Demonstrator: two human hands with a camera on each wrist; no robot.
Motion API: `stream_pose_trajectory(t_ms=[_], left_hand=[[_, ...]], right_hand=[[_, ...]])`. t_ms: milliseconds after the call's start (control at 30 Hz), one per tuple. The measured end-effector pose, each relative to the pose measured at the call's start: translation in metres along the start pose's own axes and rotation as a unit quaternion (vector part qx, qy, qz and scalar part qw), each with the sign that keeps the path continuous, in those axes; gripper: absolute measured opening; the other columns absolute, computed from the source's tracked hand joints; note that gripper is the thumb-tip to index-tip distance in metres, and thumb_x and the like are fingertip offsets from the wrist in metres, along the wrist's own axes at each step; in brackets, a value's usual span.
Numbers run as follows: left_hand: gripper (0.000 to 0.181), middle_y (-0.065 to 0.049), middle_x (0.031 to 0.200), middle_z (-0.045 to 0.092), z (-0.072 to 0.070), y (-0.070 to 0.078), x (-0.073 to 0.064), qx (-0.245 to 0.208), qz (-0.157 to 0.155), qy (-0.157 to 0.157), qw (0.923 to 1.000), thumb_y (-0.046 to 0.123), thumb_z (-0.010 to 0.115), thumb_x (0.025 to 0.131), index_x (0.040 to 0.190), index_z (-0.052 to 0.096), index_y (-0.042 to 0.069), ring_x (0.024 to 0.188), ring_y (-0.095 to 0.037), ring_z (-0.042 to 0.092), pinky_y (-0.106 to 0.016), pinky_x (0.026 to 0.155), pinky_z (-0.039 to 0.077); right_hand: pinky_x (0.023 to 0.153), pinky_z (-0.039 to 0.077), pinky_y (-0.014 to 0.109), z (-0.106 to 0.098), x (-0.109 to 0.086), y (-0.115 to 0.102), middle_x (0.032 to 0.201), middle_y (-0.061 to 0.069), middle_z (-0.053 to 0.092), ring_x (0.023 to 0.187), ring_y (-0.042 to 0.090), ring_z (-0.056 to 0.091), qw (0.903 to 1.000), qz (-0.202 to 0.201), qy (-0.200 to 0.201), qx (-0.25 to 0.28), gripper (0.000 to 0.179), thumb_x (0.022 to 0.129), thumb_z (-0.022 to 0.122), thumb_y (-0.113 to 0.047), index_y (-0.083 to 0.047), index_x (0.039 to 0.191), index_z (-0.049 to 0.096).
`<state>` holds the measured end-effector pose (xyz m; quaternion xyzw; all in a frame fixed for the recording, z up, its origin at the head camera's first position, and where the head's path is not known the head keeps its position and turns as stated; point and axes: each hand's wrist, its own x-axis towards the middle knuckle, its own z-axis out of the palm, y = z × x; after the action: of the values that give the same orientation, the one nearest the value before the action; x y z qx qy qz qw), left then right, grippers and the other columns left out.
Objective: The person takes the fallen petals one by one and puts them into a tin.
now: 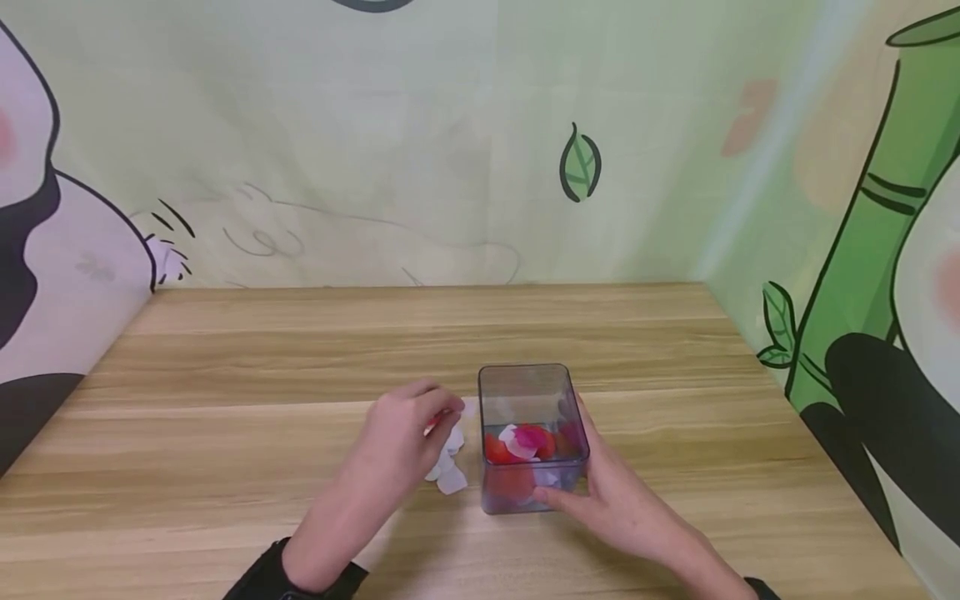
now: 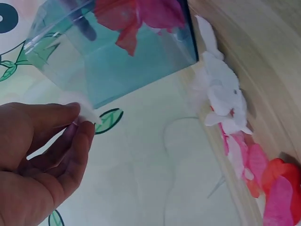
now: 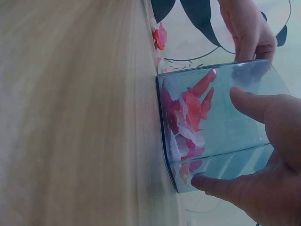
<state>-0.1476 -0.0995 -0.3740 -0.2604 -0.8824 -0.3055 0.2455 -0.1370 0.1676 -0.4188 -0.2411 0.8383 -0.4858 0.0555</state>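
Observation:
A clear, bluish rectangular plastic box [image 1: 498,500] stands on the table with red, pink and white petals [image 1: 527,442] in its lower part. My right hand [image 1: 622,500] holds the box at its right side, thumb on the near wall and fingers round the far side. Left of the box is my left hand [image 1: 405,433], pinching a white petal [image 2: 86,111] between thumb and fingertips beside the box wall. On the table under that hand lie loose white petals [image 1: 451,478]. The left wrist view shows more petals in pink and red [image 2: 277,181] beside the white ones [image 2: 225,96].
The wood-grain table [image 1: 247,467] runs back to a pale green wall [image 1: 375,150] with cartoon panda and bamboo drawings. The same drawings continue on the walls at left and right.

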Motion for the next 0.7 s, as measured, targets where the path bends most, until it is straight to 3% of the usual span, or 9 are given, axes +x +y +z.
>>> stream_pose_trajectory(t_ms=[200, 367, 700], left_hand=[[0.018, -0.004, 0.086, 0.070, -0.002, 0.007, 0.001, -0.005, 0.033, 0.055, 0.9979, -0.012, 0.082, 0.077, 0.086, 0.075, 0.002, 0.073, -0.015, 0.067, -0.027, 0.065, 0.058], [0.019, -0.005, 0.088, 0.071, -0.003, 0.013, 0.002, -0.014, 0.050, 0.078, 0.9957, -0.013, 0.083, 0.077, 0.088, 0.076, 0.002, 0.075, -0.015, 0.069, -0.026, 0.066, 0.059], [0.023, -0.001, 0.093, 0.069, 0.000, 0.020, -0.001, -0.045, 0.088, 0.072, 0.9925, -0.009, 0.085, 0.077, 0.095, 0.077, 0.004, 0.082, -0.015, 0.068, -0.024, 0.071, 0.058]], right_hand=[[0.113, 0.036, 0.052, 0.000, 0.000, 0.000, 0.157, 0.011, 0.041, 0.139, 0.031, 0.047, 1.0000, -0.001, 0.000, 0.001, 0.119, 0.087, 0.085, -0.016, -0.034, 0.165, -0.003], [0.112, 0.037, 0.052, 0.000, 0.000, 0.001, 0.155, 0.011, 0.043, 0.138, 0.030, 0.048, 1.0000, 0.000, -0.002, 0.006, 0.118, 0.087, 0.084, -0.016, -0.038, 0.164, -0.002], [0.111, 0.039, 0.052, 0.000, 0.000, 0.001, 0.153, 0.012, 0.045, 0.136, 0.030, 0.050, 0.9999, -0.007, -0.004, 0.013, 0.116, 0.088, 0.084, -0.016, -0.032, 0.165, -0.002]])
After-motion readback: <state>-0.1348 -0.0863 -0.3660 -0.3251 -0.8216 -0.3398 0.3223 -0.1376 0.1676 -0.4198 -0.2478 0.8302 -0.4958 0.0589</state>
